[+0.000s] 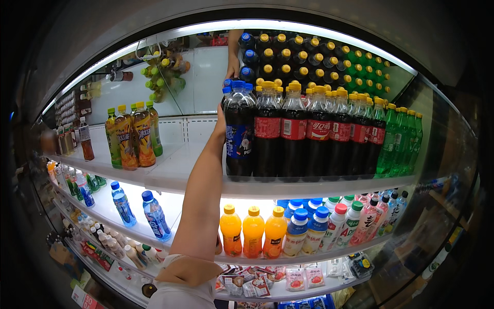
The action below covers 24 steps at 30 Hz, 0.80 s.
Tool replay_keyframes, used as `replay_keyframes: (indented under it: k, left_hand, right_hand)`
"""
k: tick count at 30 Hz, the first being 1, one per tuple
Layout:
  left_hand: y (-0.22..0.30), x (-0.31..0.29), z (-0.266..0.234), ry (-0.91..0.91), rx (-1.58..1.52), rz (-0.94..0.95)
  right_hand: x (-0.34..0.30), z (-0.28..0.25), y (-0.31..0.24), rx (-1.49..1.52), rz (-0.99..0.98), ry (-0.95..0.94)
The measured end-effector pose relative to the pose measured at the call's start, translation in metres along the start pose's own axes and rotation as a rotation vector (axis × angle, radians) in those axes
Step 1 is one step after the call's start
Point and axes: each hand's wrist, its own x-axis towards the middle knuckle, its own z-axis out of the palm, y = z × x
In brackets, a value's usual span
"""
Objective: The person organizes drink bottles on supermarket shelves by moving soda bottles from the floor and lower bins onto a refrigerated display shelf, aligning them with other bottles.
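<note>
My left hand reaches up to the top shelf, at the left side of the blue-capped dark soda bottles. Its fingers go behind the front bottle, around a blue-capped bottle farther back, and are mostly hidden. Overhead, a mirrored reflection shows the hand by the blue caps. Right of this row stand upright red-labelled cola bottles with yellow caps, packed in rows. Green soda bottles stand at the far right. My right hand is out of view.
Orange-and-green tea bottles stand farther left on the top shelf. Below are orange juice bottles, blue-capped milk drinks and two blue bottles. Snack packets lie lower. A light strip runs along the top.
</note>
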Motion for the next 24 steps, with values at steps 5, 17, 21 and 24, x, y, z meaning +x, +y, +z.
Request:
replay_keyframes:
  k: [5, 17, 21, 24]
  left_hand:
    - [-0.013, 0.006, -0.006, 0.111, 0.183, 0.196]
    - [0.013, -0.015, 0.002, 0.263, 0.125, 0.153]
    - [0.018, -0.016, 0.005, 0.32, 0.27, 0.247]
    - [0.019, -0.012, -0.007, 0.276, 0.117, -0.171]
  right_hand:
    - [0.009, -0.012, 0.024, 0.039, -0.037, -0.002]
    - [0.012, -0.011, 0.013, 0.07, 0.064, -0.054]
    - [0.006, -0.007, -0.006, -0.017, 0.104, -0.028]
    - [0.002, -0.005, -0.013, -0.083, 0.134, 0.012]
